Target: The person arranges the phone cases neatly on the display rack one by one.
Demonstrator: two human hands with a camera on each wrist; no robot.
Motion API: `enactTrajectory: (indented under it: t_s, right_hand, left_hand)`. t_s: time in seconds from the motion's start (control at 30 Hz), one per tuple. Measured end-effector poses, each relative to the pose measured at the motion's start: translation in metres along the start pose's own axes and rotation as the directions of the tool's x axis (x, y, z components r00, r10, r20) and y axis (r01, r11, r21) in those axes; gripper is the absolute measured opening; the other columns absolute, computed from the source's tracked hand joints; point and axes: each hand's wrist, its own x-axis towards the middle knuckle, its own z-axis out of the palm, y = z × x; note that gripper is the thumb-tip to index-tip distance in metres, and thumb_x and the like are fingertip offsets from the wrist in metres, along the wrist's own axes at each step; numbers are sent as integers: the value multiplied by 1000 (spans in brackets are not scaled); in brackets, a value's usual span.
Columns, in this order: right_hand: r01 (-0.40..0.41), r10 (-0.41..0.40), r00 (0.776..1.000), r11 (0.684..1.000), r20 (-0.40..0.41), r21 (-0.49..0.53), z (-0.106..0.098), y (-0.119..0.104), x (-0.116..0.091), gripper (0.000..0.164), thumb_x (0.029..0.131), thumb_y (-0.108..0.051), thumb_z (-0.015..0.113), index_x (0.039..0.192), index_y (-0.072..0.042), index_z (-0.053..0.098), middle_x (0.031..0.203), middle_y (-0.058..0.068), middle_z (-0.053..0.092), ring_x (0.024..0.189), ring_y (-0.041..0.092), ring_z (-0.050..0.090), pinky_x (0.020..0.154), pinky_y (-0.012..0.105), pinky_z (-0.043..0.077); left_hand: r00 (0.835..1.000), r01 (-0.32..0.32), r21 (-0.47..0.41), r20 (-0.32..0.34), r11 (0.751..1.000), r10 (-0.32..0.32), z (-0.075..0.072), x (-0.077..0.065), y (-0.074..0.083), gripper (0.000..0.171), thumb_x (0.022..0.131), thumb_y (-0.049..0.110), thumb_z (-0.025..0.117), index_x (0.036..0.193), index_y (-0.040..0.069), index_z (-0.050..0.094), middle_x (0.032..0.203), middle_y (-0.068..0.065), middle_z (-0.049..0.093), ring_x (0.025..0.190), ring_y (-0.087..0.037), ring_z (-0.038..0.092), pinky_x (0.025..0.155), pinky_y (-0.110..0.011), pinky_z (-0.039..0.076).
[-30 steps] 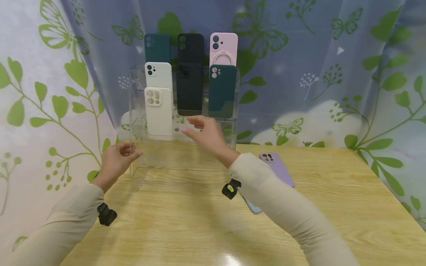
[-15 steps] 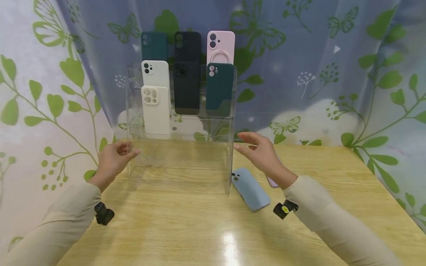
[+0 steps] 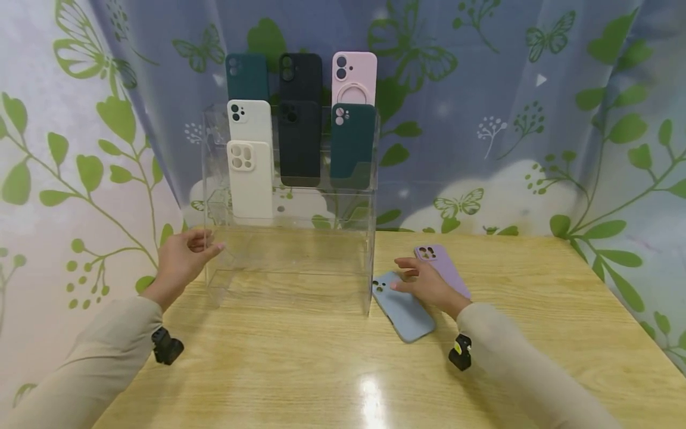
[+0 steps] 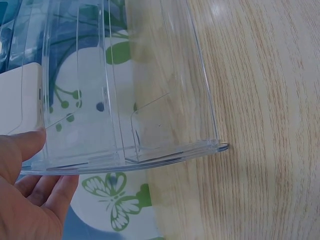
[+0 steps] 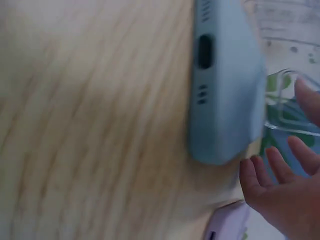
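My left hand (image 3: 182,262) holds the side panel of a clear acrylic stepped display stand (image 3: 292,250). In the left wrist view, the thumb lies on one side of that panel and the fingers lie on the other. My right hand (image 3: 431,286), fingers spread and loosely bent, is over the upper end of a light blue phone case (image 3: 409,316) lying on the table to the right of the stand. The right wrist view has this case's port edge close up, with the fingertips (image 5: 247,167) near its side. A purple phone case (image 3: 452,273) lies just behind the hand, partly covered by it.
Several phone cases stand on the upper tiers: a teal one (image 3: 246,77), black ones, a pink one (image 3: 354,71), a white one (image 3: 250,119) and a dark green one (image 3: 352,140). A cream case (image 3: 250,187) stands lower left. Patterned curtains (image 3: 482,119) hang around the wooden table.
My right hand has moved from the front of the stand rightward, then down over the light blue phone case. My left hand has stayed at the stand's side.
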Motion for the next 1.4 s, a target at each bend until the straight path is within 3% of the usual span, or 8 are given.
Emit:
enactTrajectory:
  t_s: [0.2, 0.37, 0.6, 0.73, 1.0, 1.2, 1.4]
  right_hand:
    - [23, -16, 997, 996, 77, -89, 8, 5, 13, 78, 83, -18, 77, 144, 7, 35, 142, 27, 43, 127, 42, 43, 100, 50, 41]
    - [56, -36, 993, 984, 115, -169, 10, 3, 20, 76, 80, -15, 79, 139, 12, 40, 137, 29, 47, 122, 46, 48, 91, 48, 49]
    - [-3, 23, 990, 989, 139, -145, 10, 3, 24, 72, 80, -12, 79, 137, 10, 42, 133, 27, 50, 120, 39, 50, 95, 47, 46]
    - [-29, 49, 989, 989, 140, -143, 8, 2, 25, 67, 81, -13, 78, 135, 10, 44, 126, 24, 54, 108, 31, 55, 88, 42, 48]
    - [-81, 91, 989, 993, 113, -91, -5, -3, 23, 42, 84, -12, 75, 118, 8, 59, 105, 17, 63, 89, 21, 58, 76, 33, 49]
    - [-97, 102, 987, 994, 127, -40, -25, -7, 17, 34, 89, -10, 69, 116, 9, 64, 111, 20, 65, 86, 15, 62, 79, 37, 54]
    - [-133, 127, 983, 990, 132, 40, -50, -23, 10, 35, 91, -12, 66, 119, 9, 63, 131, 27, 53, 86, 12, 63, 84, 40, 54]
  left_hand:
    - [1000, 9, -9, 8, 1000, -8, -1, 0, 0, 54, 92, 28, 66, 131, -8, 53, 121, -28, 60, 106, -39, 60, 89, -47, 50]
    - [1000, 6, -5, 5, 1000, -6, -1, 0, 0, 54, 92, 27, 66, 131, -8, 53, 120, -29, 59, 106, -40, 60, 89, -48, 50]
    - [1000, -4, 0, 3, 1000, 4, -1, -2, 0, 53, 92, 26, 67, 129, -9, 54, 119, -30, 59, 106, -41, 60, 89, -49, 50]
    - [1000, -3, 6, 6, 1000, 3, -2, -2, 0, 54, 92, 28, 66, 129, -8, 54, 120, -29, 59, 106, -41, 60, 89, -48, 50]
    - [1000, -9, 5, -5, 1000, 9, 0, 0, 1, 51, 91, 23, 67, 128, -10, 55, 118, -30, 60, 105, -41, 61, 88, -48, 51]
    - [1000, -11, 8, -5, 1000, 12, 0, 0, 0, 51, 91, 24, 67, 128, -9, 55, 119, -29, 60, 105, -41, 61, 88, -48, 51]
    - [1000, -17, 5, -7, 1000, 17, -1, -1, -1, 51, 91, 25, 67, 128, -9, 55, 119, -29, 61, 105, -40, 61, 87, -48, 51]
